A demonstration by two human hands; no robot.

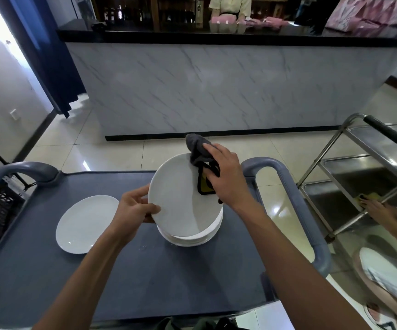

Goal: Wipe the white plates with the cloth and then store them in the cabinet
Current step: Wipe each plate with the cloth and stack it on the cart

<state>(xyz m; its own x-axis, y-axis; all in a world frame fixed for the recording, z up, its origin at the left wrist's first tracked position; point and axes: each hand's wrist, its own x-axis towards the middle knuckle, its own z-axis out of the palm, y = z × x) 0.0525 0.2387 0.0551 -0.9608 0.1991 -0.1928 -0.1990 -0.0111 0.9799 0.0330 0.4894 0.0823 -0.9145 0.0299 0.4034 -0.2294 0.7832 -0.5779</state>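
Observation:
A white plate (178, 198) is tilted up above a stack of white plates (192, 236) on the grey cart top (145, 270). My left hand (134, 208) grips the tilted plate's left rim, thumb on its face. My right hand (223, 172) holds a dark grey cloth (198, 151) with a black-edged yellow tag against the plate's upper right part. A single white plate (85, 223) lies flat to the left on the cart.
The cart has grey handles at left (26, 170) and right (295, 198). A steel trolley (364, 163) stands to the right, where another person's hand (376, 208) wipes it. A marble-fronted counter (216, 86) is ahead, with a person behind it.

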